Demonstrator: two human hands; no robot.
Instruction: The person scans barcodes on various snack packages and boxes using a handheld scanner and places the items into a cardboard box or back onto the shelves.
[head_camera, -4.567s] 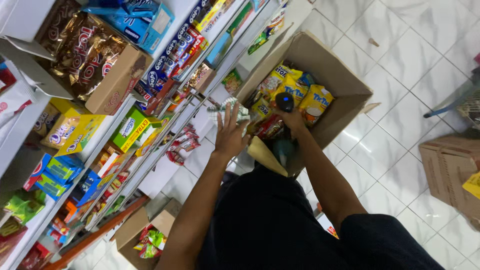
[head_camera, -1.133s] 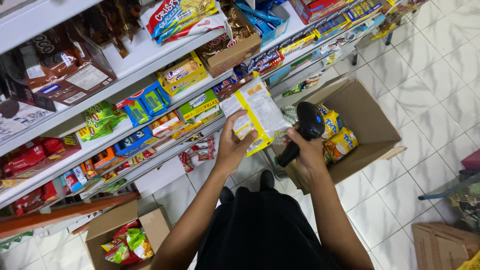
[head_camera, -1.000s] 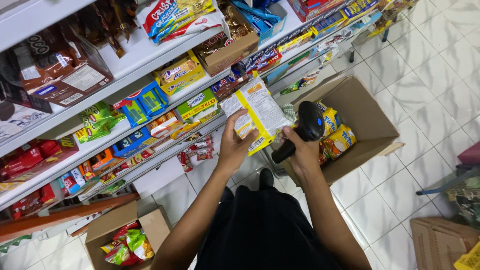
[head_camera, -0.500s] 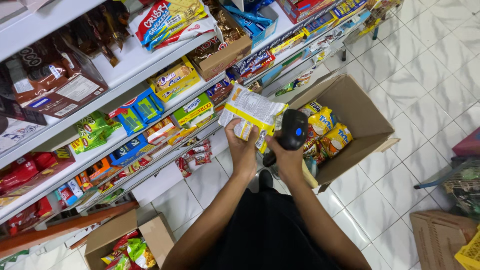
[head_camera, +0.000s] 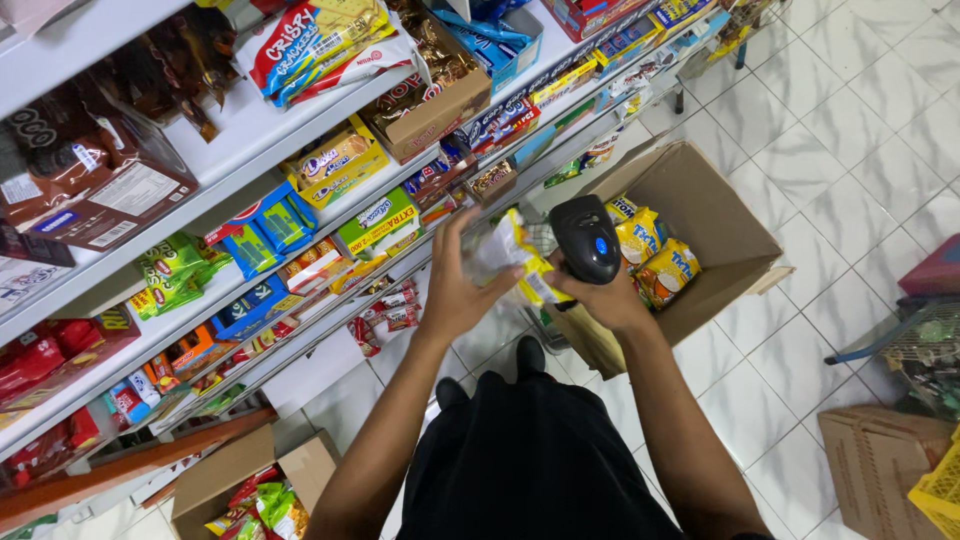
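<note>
My left hand (head_camera: 462, 283) grips a yellow-and-white snack packet (head_camera: 508, 256) held up in front of the shelves. My right hand (head_camera: 603, 296) holds a black handheld barcode scanner (head_camera: 587, 238) with a blue button, its head close against the packet's right edge. Behind the scanner stands an open cardboard box (head_camera: 722, 218) on the floor, with several yellow snack bags (head_camera: 655, 262) inside.
White shelves (head_camera: 250, 125) on the left carry many snack packs and boxes. A second open carton (head_camera: 215, 480) of snacks sits on the floor at lower left. A closed cardboard box (head_camera: 880, 465) and a yellow crate (head_camera: 940, 490) stand at lower right on the white tile floor.
The packet has tilted and turned in my left hand, and the scanner has come closer to it. The view has shifted slightly along the shelves.
</note>
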